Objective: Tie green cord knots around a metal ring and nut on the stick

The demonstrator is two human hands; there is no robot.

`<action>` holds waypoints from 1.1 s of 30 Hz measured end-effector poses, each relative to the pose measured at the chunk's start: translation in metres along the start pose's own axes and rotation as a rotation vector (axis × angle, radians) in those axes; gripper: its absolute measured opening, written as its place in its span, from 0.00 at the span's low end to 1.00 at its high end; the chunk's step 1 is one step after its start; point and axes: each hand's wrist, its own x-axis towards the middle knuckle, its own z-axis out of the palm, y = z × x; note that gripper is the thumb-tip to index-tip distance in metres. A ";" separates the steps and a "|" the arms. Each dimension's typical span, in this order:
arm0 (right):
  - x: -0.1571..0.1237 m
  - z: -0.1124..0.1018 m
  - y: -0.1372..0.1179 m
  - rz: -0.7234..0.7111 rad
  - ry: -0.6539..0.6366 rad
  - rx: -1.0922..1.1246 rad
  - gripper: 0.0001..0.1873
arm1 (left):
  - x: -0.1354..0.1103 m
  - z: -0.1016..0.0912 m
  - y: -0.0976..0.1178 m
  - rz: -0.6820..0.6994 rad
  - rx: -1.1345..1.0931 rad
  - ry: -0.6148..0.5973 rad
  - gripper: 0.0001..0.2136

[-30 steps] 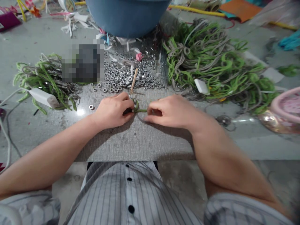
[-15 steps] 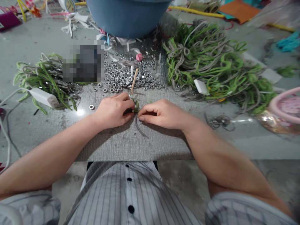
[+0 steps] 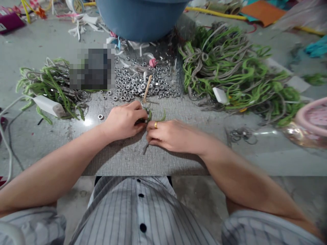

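My left hand (image 3: 127, 119) is closed, thumb and fingers pinching a green and grey cord (image 3: 149, 116) at the middle of the table's near side. Just right of it, my right hand (image 3: 168, 135), a gold ring on one finger, is closed on the same cord. A grey cord end (image 3: 145, 148) sticks out below the right fingers, and a green strand (image 3: 162, 115) shows above them. Beyond the left fingertips a thin wooden stick (image 3: 147, 89) leans by a small metal ring. The part between the hands is mostly hidden by the fingers.
Many metal nuts (image 3: 127, 86) lie beyond the hands, before a blue tub (image 3: 143, 20). Green and grey cords (image 3: 237, 71) are heaped at right. A smaller bundle (image 3: 51, 81) with metal rings lies left, by a white plug (image 3: 49, 105). One nut (image 3: 100, 117) sits alone.
My right hand has moved down and turned palm-down, bringing the ring into view. The grey cord end now points down to the left. My left hand has stayed in place.
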 end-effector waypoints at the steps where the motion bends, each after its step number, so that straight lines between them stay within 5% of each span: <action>1: 0.001 0.001 0.001 -0.001 0.042 0.044 0.07 | 0.000 0.000 0.000 -0.007 -0.007 -0.009 0.10; 6: 0.005 0.009 0.009 0.168 0.454 0.314 0.06 | 0.001 -0.003 0.001 -0.035 -0.031 -0.032 0.11; 10: 0.010 0.014 0.012 0.275 0.569 0.345 0.06 | 0.001 -0.005 0.001 -0.062 -0.046 -0.036 0.12; 33: 0.011 0.015 0.015 0.295 0.366 -0.110 0.14 | 0.003 -0.003 -0.002 -0.060 -0.097 -0.060 0.13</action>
